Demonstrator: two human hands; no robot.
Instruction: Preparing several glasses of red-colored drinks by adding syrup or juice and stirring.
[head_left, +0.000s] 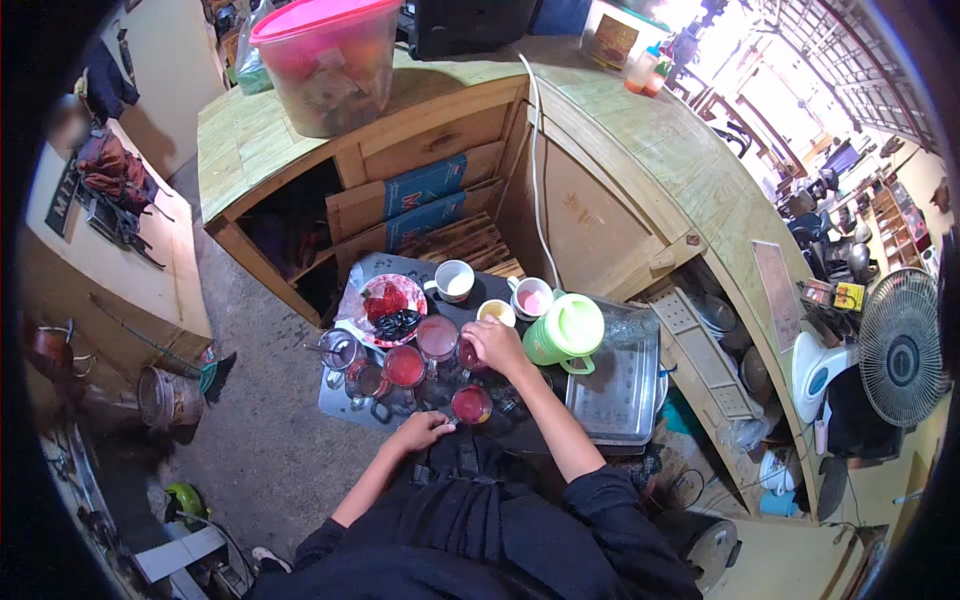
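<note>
My left hand (420, 430) is closed at the handle of a glass mug with red drink (472, 404), at the near edge of a small dark table (350, 408). My right hand (497, 345) reaches over the top of another glass mug (470, 356) and its fingers close on it; they partly hide it. Left of the hands stand more glass mugs: two with reddish drink (404, 366) (437, 337), a darker one (367, 379), and one with a spoon-like handle (341, 348). Behind lies a red-and-white plate (384, 300) bearing red and black plastic bags.
White cups (454, 281) (531, 298) and a yellowish cup (496, 313) stand at the table's back, beside a green lidded jug (565, 330). A clear tray (612, 400) lies at the right. A wooden counter (620, 190) wraps around, with a fan (904, 350) far right.
</note>
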